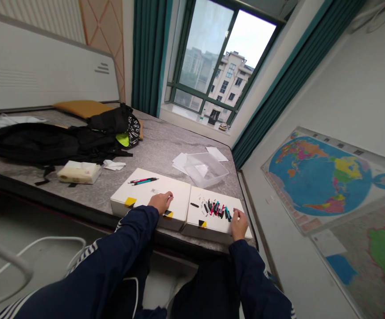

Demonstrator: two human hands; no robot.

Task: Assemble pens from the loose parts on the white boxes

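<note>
My left hand point(161, 202) rests over the front part of the left white box point(179, 190), its thumb and forefinger pinched around something too small to make out. At the right end of the right white box point(223, 228), my right hand point(239, 223) has its fingers drawn together beside a scattered pile of small black, red and blue pen parts point(217, 209). What it holds, if anything, is hidden. One black piece point(194, 205) lies apart, left of the pile. Several assembled pens point(144, 181) lie together at the back of the left box.
Behind the boxes stand a clear plastic bin point(208, 176) and white papers point(217, 153). A tissue pack point(79, 172) and a black backpack point(39, 142) lie to the left on the grey mattress point(159, 141). A wall with maps rises at the right.
</note>
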